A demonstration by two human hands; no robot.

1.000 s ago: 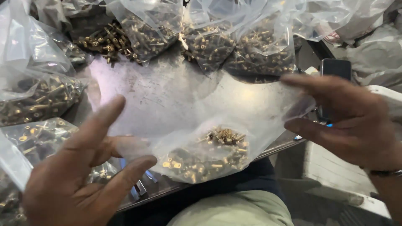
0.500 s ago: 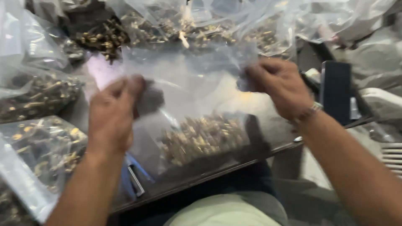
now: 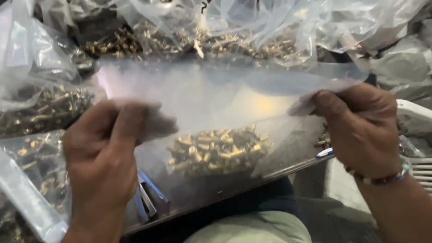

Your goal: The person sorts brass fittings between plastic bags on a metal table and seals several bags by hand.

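Holding 1 clear plastic bag [image 3: 225, 99] between them, your 2 hands pinch its upper part and keep it stretched flat above the table's near edge. Your left hand [image 3: 105, 153] grips the bag's left side with fingers folded over the film; your right hand [image 3: 360, 126] is closed on the right side, thumb pressed against the plastic. 1 heap of small brass-coloured screws [image 3: 218, 150] sags in the bottom of the bag; the pieces are too many and too small to count.

Along the table's [image 3: 288, 157] far edge you have a row of other clear bags [image 3: 252, 31], heaped and overlapping so that no sure count is possible, each loaded with the same short metal parts. At the left edge lie 2 more filled bags [image 3: 40, 108], 1 behind the other, touching your left wrist side. Open room is scarce: only a bare strip of dark, smooth tabletop shows under the held bag, near the front edge.

A blue and silver tool [image 3: 146, 195] lies on that strip, just beside your left hand. 1 bead bracelet [image 3: 382, 177] circles your right wrist. The film is thin, glossy and creased.
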